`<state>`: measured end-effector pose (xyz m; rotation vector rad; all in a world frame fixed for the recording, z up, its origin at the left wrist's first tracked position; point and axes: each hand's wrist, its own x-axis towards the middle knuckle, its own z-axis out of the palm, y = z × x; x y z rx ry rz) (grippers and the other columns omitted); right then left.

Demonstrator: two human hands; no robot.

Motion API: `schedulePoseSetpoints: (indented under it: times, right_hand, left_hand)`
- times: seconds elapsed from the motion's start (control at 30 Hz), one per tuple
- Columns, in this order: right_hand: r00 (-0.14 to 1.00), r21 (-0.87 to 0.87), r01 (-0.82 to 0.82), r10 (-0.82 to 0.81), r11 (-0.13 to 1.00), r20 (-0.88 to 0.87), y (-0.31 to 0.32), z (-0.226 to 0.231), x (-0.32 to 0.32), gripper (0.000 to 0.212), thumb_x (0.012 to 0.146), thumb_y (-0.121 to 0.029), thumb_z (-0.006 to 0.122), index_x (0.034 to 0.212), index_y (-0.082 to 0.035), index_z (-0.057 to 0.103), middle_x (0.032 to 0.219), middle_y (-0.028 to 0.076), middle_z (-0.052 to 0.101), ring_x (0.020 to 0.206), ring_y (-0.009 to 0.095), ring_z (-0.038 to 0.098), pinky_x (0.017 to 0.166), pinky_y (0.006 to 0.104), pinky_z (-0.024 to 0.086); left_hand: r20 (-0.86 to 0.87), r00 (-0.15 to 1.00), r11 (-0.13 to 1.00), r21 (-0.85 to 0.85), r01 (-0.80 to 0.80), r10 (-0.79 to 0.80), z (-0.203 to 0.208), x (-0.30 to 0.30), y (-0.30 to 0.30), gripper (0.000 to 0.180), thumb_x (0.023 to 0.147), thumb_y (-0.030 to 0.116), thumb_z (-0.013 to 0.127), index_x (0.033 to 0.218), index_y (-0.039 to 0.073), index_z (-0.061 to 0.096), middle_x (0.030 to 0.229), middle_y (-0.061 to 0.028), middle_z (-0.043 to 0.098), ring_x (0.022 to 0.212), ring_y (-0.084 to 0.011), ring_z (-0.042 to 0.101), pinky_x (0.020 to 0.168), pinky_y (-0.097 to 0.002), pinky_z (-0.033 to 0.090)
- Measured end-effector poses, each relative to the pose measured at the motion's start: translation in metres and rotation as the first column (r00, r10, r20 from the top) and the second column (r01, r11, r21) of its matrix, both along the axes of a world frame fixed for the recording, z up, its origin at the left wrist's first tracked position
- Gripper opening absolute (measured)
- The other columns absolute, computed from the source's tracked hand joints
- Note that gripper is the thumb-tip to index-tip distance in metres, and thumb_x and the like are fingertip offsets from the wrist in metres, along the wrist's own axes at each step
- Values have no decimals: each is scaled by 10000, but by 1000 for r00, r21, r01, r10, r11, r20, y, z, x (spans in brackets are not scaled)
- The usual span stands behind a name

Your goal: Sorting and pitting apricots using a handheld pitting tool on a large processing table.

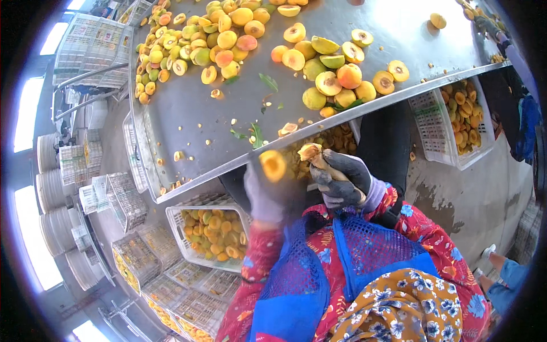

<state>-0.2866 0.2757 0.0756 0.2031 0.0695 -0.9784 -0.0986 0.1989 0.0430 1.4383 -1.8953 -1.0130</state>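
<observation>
My left hand, gloved and smeared by motion, is at the table's near edge. An apricot half is in its fingers, orange cut face showing. To its right, my right hand, in a grey-palmed glove, is closed round a slim tool with a brownish handle end. Torn apricot flesh sits at the tool's upper end, hiding the tip. Past the edge, whole and halved apricots lie on the metal table. Below my hands, a container of apricot pieces is partly covered.
A larger apricot pile spreads over the far left of the table, with leaves and scraps nearer. White crates of apricots stand at left and right. Stacked crates fill the lower left. Another person's gloved hand is at far right.
</observation>
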Motion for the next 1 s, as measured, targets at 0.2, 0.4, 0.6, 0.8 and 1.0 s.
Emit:
schedulePoseSetpoints:
  times: [0.2, 0.4, 0.6, 0.8, 1.0]
  right_hand:
    - [296, 20, -322, 120, 947, -948, -1, -38, -14, 401, 945, -379, 574, 1059, 5, 598, 876, 138, 636, 772, 262, 622, 720, 373, 497]
    - [342, -142, -127, -91, 982, -935, 0, -64, -29, 320, 922, -332, 594, 1066, -48, 562, 778, 59, 531, 681, 182, 521, 593, 304, 435]
    - [96, -151, -326, -127, 933, -987, 7, -45, -39, 377, 915, -370, 590, 1084, -34, 570, 831, 120, 566, 740, 268, 537, 670, 364, 453]
    - [514, 16, -6, 16, 1000, -857, 10, -4, -42, 390, 931, -402, 597, 899, -14, 627, 616, -1, 523, 507, 69, 452, 470, 225, 356]
    - [-45, -543, -24, -544, 839, -838, -4, -43, -35, 406, 939, -416, 587, 949, -12, 619, 638, -6, 527, 485, 63, 455, 441, 215, 348]
  left_hand:
    - [949, 306, 984, 117, -134, -72, 59, 134, -1, 445, 930, 244, 557, 1288, -17, 519, 1282, -243, 556, 1202, -415, 518, 985, -455, 446]
    - [574, 814, 958, -174, 228, -89, 52, 8, -63, 427, 888, 268, 608, 1259, 61, 569, 1235, -215, 590, 1205, -369, 524, 1000, -450, 433]
    - [588, 682, 769, -151, 622, -436, -19, -122, -113, 500, 844, 316, 657, 1259, 52, 565, 1228, -226, 577, 1131, -395, 560, 987, -418, 450]
    - [-156, 882, 805, 363, 470, -444, -33, -84, -132, 437, 909, 292, 585, 1254, 26, 552, 1221, -173, 595, 1063, -300, 621, 942, -392, 510]
    - [157, 828, 737, -391, 552, -538, -22, -29, -94, 397, 1025, 309, 406, 1220, 3, 567, 1125, -84, 639, 998, -182, 633, 880, -323, 533]
